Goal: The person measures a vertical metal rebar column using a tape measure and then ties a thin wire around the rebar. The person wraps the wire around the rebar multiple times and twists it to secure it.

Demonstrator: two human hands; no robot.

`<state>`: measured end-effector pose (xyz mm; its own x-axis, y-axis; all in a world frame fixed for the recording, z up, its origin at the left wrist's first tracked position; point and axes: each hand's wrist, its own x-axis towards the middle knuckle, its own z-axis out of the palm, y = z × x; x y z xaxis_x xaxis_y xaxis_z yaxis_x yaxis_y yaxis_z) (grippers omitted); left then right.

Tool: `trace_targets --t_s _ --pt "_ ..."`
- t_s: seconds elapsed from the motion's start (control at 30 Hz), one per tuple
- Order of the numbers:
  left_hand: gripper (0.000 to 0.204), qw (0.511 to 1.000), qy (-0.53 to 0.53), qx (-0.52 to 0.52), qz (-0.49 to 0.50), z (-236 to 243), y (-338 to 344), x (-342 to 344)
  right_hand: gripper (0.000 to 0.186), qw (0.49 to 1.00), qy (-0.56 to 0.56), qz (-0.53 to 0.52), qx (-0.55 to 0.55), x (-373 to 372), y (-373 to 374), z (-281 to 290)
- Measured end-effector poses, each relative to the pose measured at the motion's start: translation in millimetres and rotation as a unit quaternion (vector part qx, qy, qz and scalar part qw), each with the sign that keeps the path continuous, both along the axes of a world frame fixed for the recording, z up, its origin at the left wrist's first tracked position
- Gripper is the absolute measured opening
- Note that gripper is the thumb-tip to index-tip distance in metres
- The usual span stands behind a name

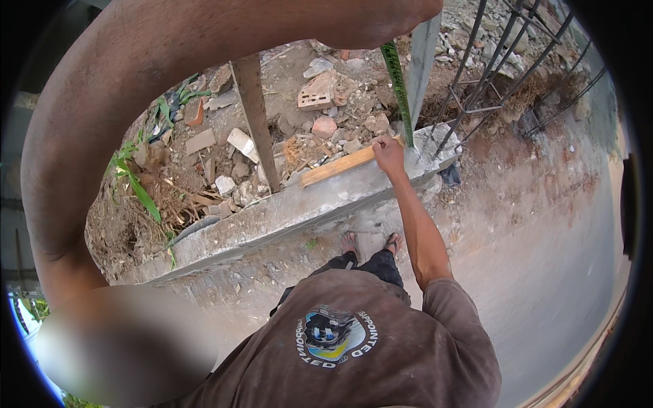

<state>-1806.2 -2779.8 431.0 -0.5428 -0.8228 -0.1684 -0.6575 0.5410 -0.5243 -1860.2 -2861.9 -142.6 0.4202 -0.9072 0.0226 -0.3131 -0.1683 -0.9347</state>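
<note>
My left arm arches across the upper left, with my left hand (pixel 405 24) at the top edge near the top of a narrow green mottled strip (pixel 394 78) and a grey post (pixel 422 61); its fingers are hidden. My right hand (pixel 388 153) is closed on the right end of a light wooden batten (pixel 337 170). The batten lies along a grey concrete ledge (pixel 252 224), beside the foot of the green strip.
A rebar cage (pixel 483 88) rises at upper right. An upright plank (pixel 253 115) stands left of the batten. Rubble (pixel 320 92) and plants (pixel 139 183) lie behind the ledge. My feet (pixel 371 241) are below it, beside a smooth grey surface (pixel 537 258) on the right.
</note>
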Motion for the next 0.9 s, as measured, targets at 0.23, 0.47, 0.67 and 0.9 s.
trace_targets --t_s 0.23,0.47,0.67,0.9 --pt "0.028 0.996 -0.014 0.010 0.083 -1 5 35 0.020 0.961 0.199 0.184 -0.055 72 -26 -5" --pt "0.027 0.992 -0.015 0.012 0.128 -2 13 62 0.021 0.934 0.265 0.213 -0.108 113 2 -8" --pt "0.027 0.990 -0.011 0.008 0.142 -8 19 78 0.022 0.958 0.261 0.105 -0.057 102 -25 -9" --pt "0.027 0.990 -0.009 -0.007 0.139 -13 14 91 0.024 0.944 0.296 0.121 -0.082 97 -43 -23"
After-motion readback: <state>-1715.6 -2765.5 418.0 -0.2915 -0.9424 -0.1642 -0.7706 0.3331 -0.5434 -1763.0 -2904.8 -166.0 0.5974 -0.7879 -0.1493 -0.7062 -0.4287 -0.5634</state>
